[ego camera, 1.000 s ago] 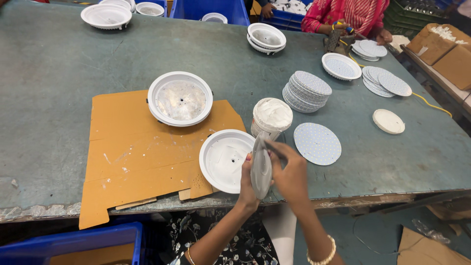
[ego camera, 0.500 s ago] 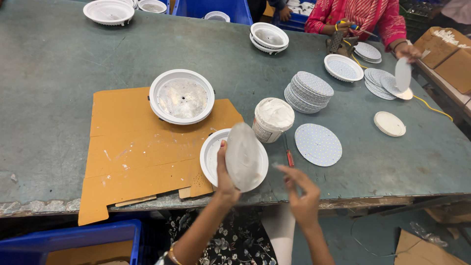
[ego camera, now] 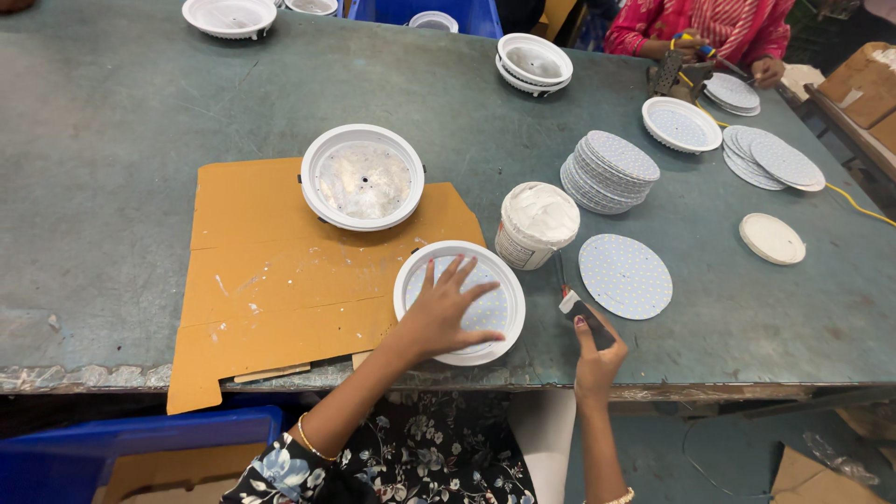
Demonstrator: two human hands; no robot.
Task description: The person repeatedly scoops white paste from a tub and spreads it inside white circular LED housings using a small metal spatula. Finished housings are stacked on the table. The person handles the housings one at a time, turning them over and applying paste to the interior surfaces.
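Note:
My left hand (ego camera: 446,313) lies flat, fingers spread, on a round white dotted disc (ego camera: 492,313). The disc sits inside a white round housing (ego camera: 467,248) at the table's near edge, half on a sheet of brown cardboard (ego camera: 271,280). To the right, my right hand (ego camera: 594,355) is shut on a small dark scraper with a white tip (ego camera: 581,313), held just above the table edge. A white tub of white paste (ego camera: 537,224) stands right behind the housing. Beside the tub, a loose dotted disc (ego camera: 624,275) lies flat.
A second housing (ego camera: 362,175) rests on the cardboard. A stack of discs (ego camera: 611,170), a white lid (ego camera: 771,238), more housings (ego camera: 534,61) and spread discs (ego camera: 770,159) lie farther back. Another person in red (ego camera: 709,28) works at the far right. A blue crate (ego camera: 121,448) is below.
The disc, first held upright in both hands, has been laid into the near housing. My left hand now presses on it. My right hand has moved right and holds the scraper.

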